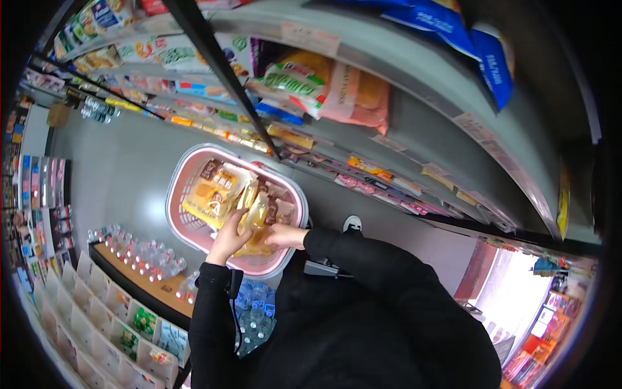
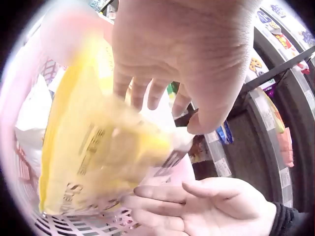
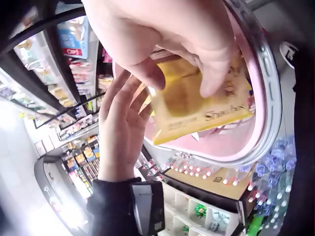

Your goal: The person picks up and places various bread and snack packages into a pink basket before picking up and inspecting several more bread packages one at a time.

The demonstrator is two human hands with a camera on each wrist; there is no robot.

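In the head view a pink basket (image 1: 188, 237) holds several yellow packets (image 1: 210, 198). My left hand (image 1: 231, 238) reaches over it, fingers spread at a yellow packet; in the left wrist view this hand (image 2: 182, 49) has relaxed fingers, and the blurred packet (image 2: 93, 152) hangs below. My right hand (image 1: 285, 236) is beside it; the left wrist view shows this hand (image 2: 211, 209) palm up, straight fingers at the packet's lower edge. In the right wrist view a yellow packet (image 3: 197, 110) lies under my right hand (image 3: 172, 34), and the left hand (image 3: 120, 128) has long straight fingers at its edge.
Shelves of packaged food (image 1: 324, 84) run along the top and right. Water bottles (image 1: 139, 253) stand on a wooden ledge at the left, with blue-capped bottles (image 1: 256, 318) below the basket. White compartments (image 1: 97, 324) fill the lower left. A shoe (image 1: 352, 223) shows on the floor.
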